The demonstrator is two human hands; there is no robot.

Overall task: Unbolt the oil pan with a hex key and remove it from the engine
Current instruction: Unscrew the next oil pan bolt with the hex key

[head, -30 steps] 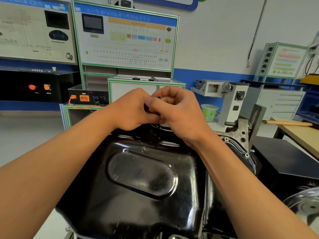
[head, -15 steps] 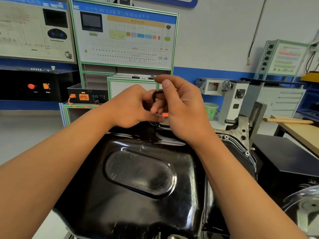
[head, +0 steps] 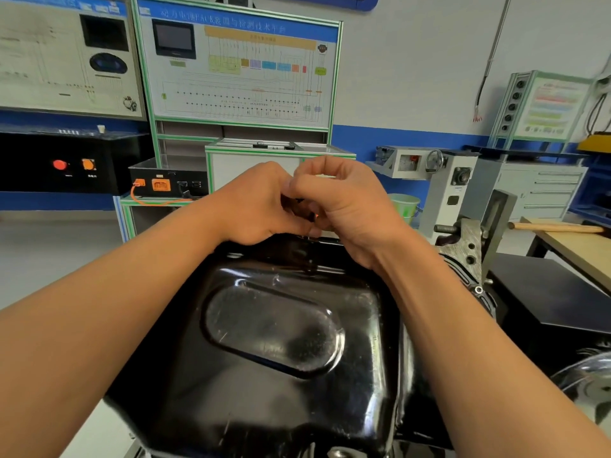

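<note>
Both grips, left hand (head: 256,206) and right hand (head: 352,206), clasp the hex key (head: 305,210) over the oil pan (head: 281,385), at its far rim.

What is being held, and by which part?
Left hand and right hand both curl round a dark tool, apparently the hex key, above the far edge of the oil pan; the held part is hidden.

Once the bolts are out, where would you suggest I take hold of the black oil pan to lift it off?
Take the oil pan by its two side walls, coming in from left and right. Its glossy top is smooth and domed, with only a shallow oval recess and no handle, so a grip would likely slip.
</note>
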